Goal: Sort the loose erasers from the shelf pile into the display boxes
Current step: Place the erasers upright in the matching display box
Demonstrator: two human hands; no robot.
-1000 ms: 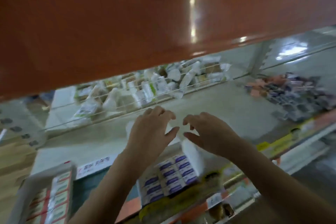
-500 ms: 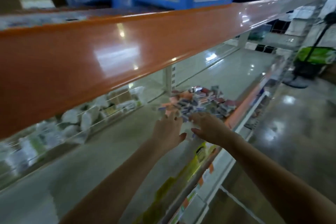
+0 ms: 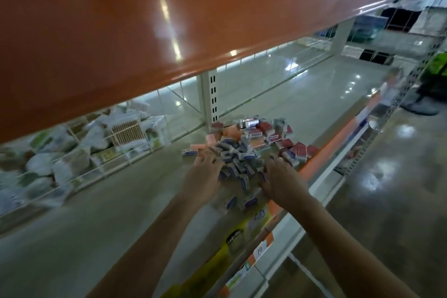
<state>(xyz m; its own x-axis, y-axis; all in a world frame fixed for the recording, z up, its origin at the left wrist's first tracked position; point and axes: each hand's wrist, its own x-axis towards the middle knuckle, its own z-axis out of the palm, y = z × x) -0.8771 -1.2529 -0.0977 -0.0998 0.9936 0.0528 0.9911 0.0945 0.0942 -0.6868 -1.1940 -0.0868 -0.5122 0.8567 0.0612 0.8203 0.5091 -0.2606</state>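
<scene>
The eraser pile lies on the shelf between the left grip and right grip, spreading beyond both.

Pile of small loose rectangular erasers on the pale grey metal shelf, near its front edge. Blue-and-white sleeved erasers heaped at the front centre, jumbled at all angles; red-sleeved ones at right and rear; plain orange-pink blocks at left rear. A few blue ones lie apart, by the shelf lip.
</scene>
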